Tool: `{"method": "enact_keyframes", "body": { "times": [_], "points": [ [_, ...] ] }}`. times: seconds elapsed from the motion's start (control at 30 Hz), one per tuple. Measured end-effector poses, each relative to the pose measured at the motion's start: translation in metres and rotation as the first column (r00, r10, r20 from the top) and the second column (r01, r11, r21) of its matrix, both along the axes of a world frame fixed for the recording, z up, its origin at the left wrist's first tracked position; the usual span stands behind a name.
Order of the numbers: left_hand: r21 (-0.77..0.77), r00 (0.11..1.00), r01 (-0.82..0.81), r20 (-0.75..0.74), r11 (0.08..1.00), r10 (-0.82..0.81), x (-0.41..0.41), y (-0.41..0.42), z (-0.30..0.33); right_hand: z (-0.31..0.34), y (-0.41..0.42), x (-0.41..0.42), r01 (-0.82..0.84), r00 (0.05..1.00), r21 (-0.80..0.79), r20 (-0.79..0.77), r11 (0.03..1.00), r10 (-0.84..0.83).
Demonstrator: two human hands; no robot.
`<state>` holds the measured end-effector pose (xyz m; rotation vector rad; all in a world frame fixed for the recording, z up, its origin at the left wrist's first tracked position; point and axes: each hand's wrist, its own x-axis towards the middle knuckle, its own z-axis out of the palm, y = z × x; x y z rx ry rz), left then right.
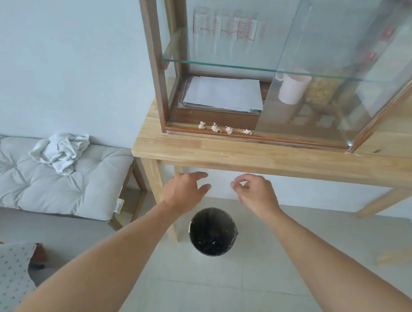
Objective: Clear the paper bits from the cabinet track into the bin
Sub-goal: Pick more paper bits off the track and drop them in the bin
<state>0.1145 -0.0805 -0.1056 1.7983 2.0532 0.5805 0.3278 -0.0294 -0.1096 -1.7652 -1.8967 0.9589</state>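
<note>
White paper bits (224,129), four in a row, sit in the cabinet track (290,140) at frame centre. Left hand (187,187) and right hand (257,190) hover empty, grip open, above the bin (213,231). Risk: loose pinches drop bits onto the worktop (263,156) or floor.

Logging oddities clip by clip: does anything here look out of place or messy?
Yes. Four crumpled paper bits lie in a row in the cabinet track, where the sliding glass door would run. A rumpled cloth lies on the bench cushion. Both hands, left hand and right hand, are empty above the bin.
</note>
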Motion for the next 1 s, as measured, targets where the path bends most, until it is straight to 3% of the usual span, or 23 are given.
{"method": "enact_keyframes", "body": {
  "times": [0.13,0.33,0.8,1.0],
  "points": [
    [0.125,1.0,-0.005,0.028,0.992,0.001,-0.01,-0.005,0.039,0.041,0.0,-0.008,-0.043,0.999,0.09,-0.026,0.995,0.045],
    [0.167,0.999,-0.042,0.04,0.985,0.036,-0.028,0.006,0.07,0.074,0.011,-0.023,-0.036,0.999,0.15,-0.026,0.988,0.04],
    [0.223,0.994,-0.048,0.102,0.974,0.026,-0.055,0.077,0.072,0.073,0.068,-0.076,-0.008,0.994,0.162,-0.109,0.987,0.026],
    [0.193,0.993,-0.06,0.111,0.979,0.039,-0.059,0.11,0.066,0.068,0.097,-0.094,0.001,1.0,0.24,-0.03,0.971,0.007]
  ]
}}
